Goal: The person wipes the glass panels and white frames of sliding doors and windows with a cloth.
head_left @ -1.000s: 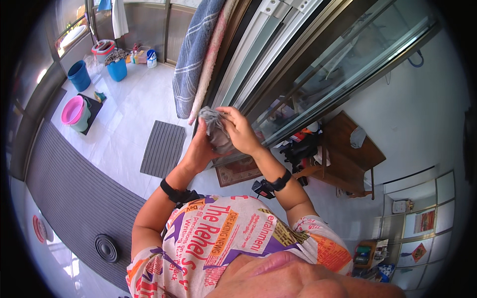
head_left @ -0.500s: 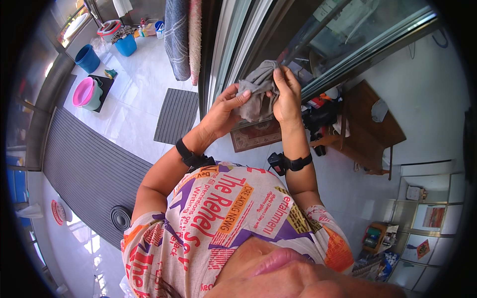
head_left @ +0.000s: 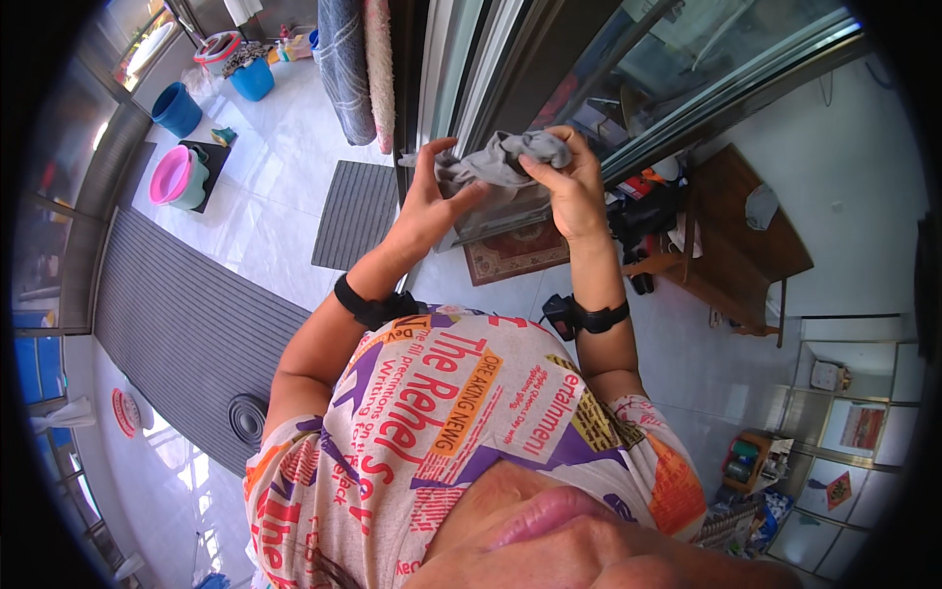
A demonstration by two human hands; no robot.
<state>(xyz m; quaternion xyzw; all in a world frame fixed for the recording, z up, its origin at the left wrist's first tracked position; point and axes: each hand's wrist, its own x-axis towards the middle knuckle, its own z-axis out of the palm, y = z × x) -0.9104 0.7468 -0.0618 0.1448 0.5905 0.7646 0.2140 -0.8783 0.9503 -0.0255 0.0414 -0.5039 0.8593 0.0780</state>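
Observation:
A crumpled grey cloth [head_left: 498,165] is stretched sideways between my two hands, in front of the sliding door's frame. My right hand [head_left: 574,191] grips its bunched right end, thumb pressed across the fabric and fingers curled behind. At the other end, my left hand [head_left: 424,211] holds the cloth more loosely, with thumb and fingers spread around it. A small tip of the cloth sticks out to the left, past those fingers. Both forearms reach up and away from my body, each with a black strap around it.
Metal-framed sliding glass door [head_left: 667,108] stands just ahead. Towels [head_left: 345,79] hang left of it. Ribbed grey mats [head_left: 196,304] cover floor at left, near a pink basin [head_left: 174,177] and blue buckets [head_left: 177,110]. A patterned rug [head_left: 515,253] and wooden furniture [head_left: 736,231] are at right.
The cloth has gone from a hanging bundle to a longer, sideways twist. My hands have moved apart, the left one slightly leftward with its fingers spread wider.

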